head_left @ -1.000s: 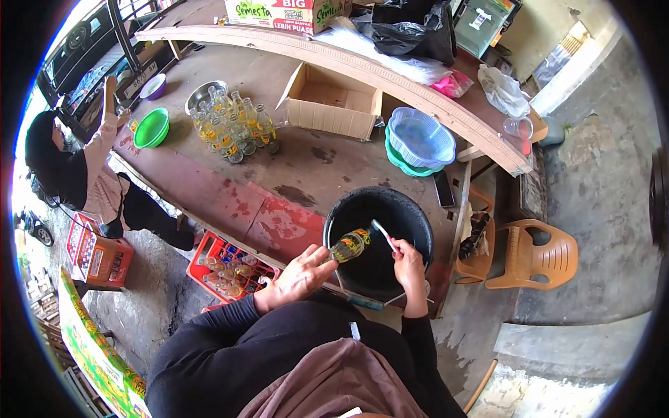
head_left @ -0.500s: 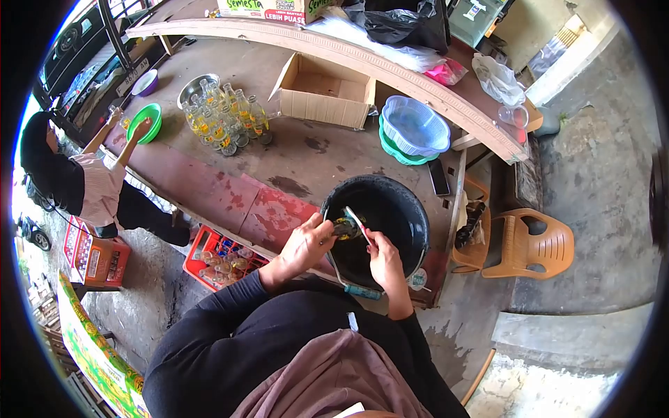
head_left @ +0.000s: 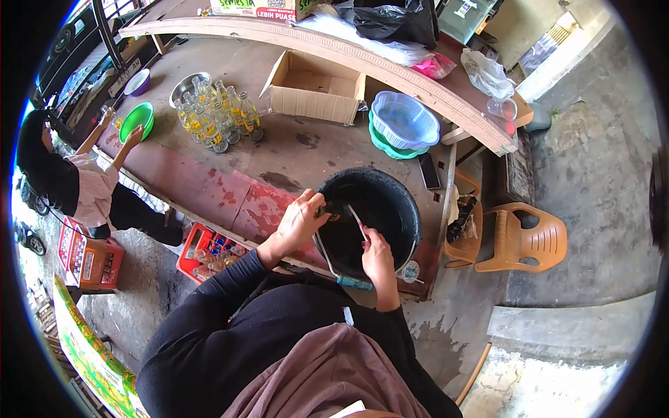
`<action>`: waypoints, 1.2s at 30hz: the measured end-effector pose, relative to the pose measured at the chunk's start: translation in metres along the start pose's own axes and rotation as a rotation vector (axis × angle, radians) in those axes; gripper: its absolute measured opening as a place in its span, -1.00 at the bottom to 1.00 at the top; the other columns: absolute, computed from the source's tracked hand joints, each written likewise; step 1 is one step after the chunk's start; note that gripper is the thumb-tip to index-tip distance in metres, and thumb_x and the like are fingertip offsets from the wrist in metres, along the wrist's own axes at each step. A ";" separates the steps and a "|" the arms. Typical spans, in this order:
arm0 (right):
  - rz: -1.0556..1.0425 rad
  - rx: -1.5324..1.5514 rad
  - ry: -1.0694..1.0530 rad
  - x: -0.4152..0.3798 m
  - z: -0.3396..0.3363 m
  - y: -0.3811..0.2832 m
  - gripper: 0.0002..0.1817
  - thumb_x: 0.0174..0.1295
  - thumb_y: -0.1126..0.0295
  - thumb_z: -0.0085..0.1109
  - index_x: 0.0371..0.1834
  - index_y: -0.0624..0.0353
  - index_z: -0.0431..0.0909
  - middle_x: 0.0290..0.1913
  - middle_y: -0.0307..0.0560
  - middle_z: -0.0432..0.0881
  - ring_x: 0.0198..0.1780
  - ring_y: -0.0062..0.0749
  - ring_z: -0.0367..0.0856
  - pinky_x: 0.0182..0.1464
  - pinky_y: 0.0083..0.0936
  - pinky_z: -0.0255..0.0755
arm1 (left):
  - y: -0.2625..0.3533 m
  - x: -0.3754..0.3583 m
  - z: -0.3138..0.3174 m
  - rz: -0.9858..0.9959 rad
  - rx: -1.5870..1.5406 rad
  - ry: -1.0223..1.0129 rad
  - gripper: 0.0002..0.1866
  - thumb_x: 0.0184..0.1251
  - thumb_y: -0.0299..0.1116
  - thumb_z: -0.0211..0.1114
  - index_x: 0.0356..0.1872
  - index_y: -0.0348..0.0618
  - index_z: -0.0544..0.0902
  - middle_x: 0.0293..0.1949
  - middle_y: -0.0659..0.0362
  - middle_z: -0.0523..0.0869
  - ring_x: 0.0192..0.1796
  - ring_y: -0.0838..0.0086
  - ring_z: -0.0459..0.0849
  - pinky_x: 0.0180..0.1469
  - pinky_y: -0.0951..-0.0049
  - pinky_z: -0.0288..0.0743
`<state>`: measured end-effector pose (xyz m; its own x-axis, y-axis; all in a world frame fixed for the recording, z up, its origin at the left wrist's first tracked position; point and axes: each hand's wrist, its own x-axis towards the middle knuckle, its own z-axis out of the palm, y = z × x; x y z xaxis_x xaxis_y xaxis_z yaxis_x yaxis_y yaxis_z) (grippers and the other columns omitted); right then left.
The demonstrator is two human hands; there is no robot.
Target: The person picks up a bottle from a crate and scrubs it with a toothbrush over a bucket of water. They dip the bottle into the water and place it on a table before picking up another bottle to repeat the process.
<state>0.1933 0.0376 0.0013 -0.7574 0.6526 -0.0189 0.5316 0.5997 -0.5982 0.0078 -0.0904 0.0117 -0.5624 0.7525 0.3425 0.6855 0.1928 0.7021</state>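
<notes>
Over the black bucket [head_left: 411,230] of dark water, my left hand [head_left: 301,221] is closed around a glass bottle [head_left: 336,211] with yellow markings. My right hand [head_left: 378,261] grips a slim white brush [head_left: 357,219], its upper end slanting towards the bottle. My fingers hide part of both. On the bucket's near side hangs a handle with a blue-green grip [head_left: 354,282].
Several glass bottles [head_left: 216,118] stand near a metal bowl [head_left: 180,89] and a cardboard box [head_left: 313,101]. Blue and green baskets [head_left: 404,122] and a phone [head_left: 428,171] lie beyond the bucket. A red crate [head_left: 188,259] holds bottles. Another person [head_left: 77,174] works at a green basin [head_left: 143,115].
The bottle in my left hand has tilted and shifted left, away from the brush's upper end. My right hand has dropped slightly relative to the bucket. The whole view has shifted a little.
</notes>
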 end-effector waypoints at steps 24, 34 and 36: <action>0.015 0.494 0.205 0.063 -0.001 0.009 -0.63 0.09 0.33 0.46 -0.08 0.23 0.59 -0.50 -0.16 0.56 -0.45 -0.41 0.55 -0.30 -0.39 0.48 | 0.006 0.060 0.048 0.082 -0.395 -0.256 -0.71 0.21 -0.64 0.31 -0.02 -0.29 0.67 -0.14 -0.01 0.80 -0.02 0.31 0.79 0.02 0.38 0.65; -0.082 0.286 0.469 0.051 -0.043 -0.016 -0.70 0.11 0.32 0.48 -0.31 0.20 0.51 -0.55 -0.10 0.52 -0.54 -0.34 0.49 -0.40 -0.33 0.40 | -0.009 0.041 0.044 0.171 -0.127 -0.362 -0.43 0.01 -0.30 0.58 0.11 -0.17 0.65 0.06 0.04 0.70 0.09 0.24 0.65 0.12 0.33 0.56; -0.132 0.451 0.546 0.050 -0.064 -0.024 -0.69 0.14 0.32 0.47 -0.33 0.20 0.49 -0.56 -0.17 0.48 -0.53 -0.46 0.44 -0.42 -0.38 0.36 | -0.008 0.037 0.050 0.251 -0.034 -0.318 -0.28 -0.10 -0.13 0.63 0.18 -0.11 0.62 0.16 0.06 0.63 0.20 0.18 0.51 0.29 0.25 0.39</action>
<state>0.1673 0.0856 0.0658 -0.4441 0.7972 0.4089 0.1515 0.5166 -0.8427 0.0050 -0.0326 -0.0123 -0.2053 0.9318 0.2992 0.7647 -0.0381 0.6433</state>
